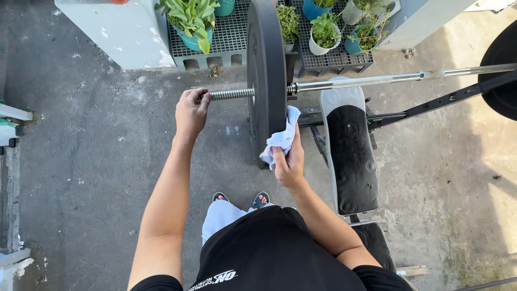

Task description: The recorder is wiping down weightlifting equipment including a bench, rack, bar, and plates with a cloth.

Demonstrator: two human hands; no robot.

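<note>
Fingers [200, 98] of left hand [191, 112] clamped on threaded bar end [231, 94] beside heavy, rigid black weight plate [265, 70]; right hand [290, 161] pinching soft white cloth [281, 137] against plate's face.

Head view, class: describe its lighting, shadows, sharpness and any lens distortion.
Head view: soft shade over the left hand and right hand with its white cloth; sunlight brightens the concrete floor at right; focus sharp throughout; the barbell bar bows slightly, suggesting wide-angle distortion.
</note>
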